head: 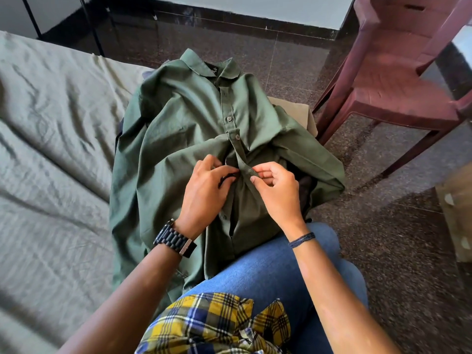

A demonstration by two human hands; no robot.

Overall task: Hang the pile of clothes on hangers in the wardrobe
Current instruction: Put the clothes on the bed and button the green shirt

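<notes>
Under the green shirt [194, 118], other clothes [293, 108] lie mostly hidden.

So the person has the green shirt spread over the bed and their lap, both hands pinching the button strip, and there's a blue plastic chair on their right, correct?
Not quite: the plastic chair is maroon, not blue, as the head view shows. The rest holds: the green shirt lies over the bed and lap, with the left hand and right hand pinching its button strip.
</notes>
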